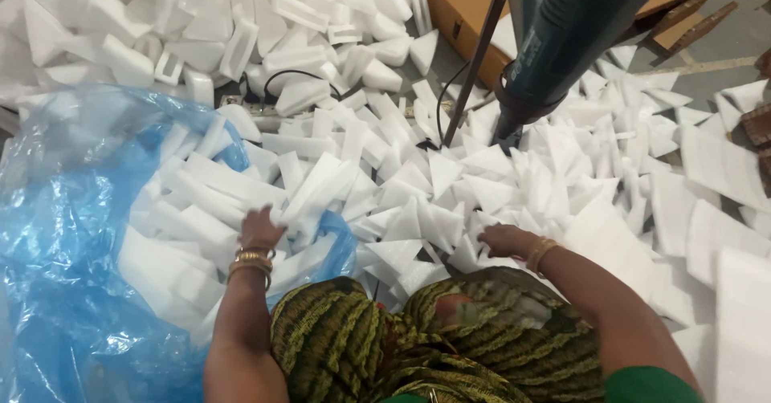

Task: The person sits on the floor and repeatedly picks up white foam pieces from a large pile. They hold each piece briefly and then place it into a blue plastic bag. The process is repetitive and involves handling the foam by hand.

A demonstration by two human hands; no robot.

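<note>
The left hand (259,228) lies with fingers bent on the white foam pieces (201,210) at the mouth of the blue plastic bag (72,210); whether it grips 1, I cannot tell. The right hand (502,241) rests flat and open on the foam triangles (450,186) heaped on the floor. Beyond the right hand stands a dark power tool (562,42), with a cardboard box (466,2) just behind it.

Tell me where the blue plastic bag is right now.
In the head view, the blue plastic bag lies at the left, open and full of white foam pieces, with the left hand resting at its mouth.
</note>
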